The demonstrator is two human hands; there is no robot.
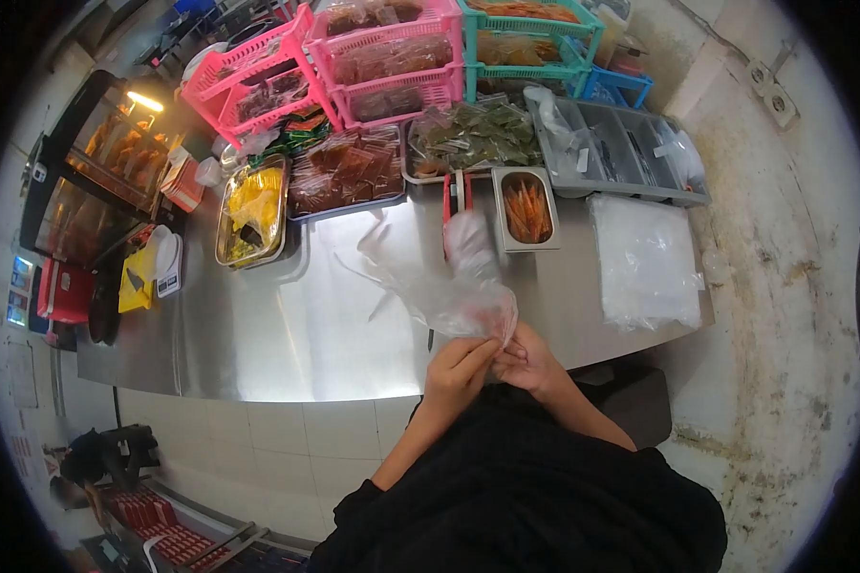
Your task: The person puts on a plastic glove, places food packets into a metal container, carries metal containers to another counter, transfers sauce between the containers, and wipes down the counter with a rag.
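A thin clear plastic bag (pixel 430 296) spreads out in front of me, just above the steel counter. My left hand (pixel 457 374) pinches its near edge, fingers closed. Right beside it, my right hand (pixel 533 361) also grips the edge with bent fingers. The fingertips of both hands meet at the bag's gathered rim. Behind the bag lies a roll of plastic bags (pixel 470 244), close to a red-handled object (pixel 457 196) whose kind I cannot make out. A steel container (pixel 526 210) of orange, stick-like food stands just beyond.
Flat plastic sheets (pixel 646 260) lie at the right of the steel counter (pixel 258 334). A grey divided tray (pixel 616 148), trays of packets and a tray of yellow packets (pixel 255 205) line the back. Pink baskets (pixel 387 62) and teal baskets (pixel 528 48) are stacked behind. Another person (pixel 91 468) is at lower left.
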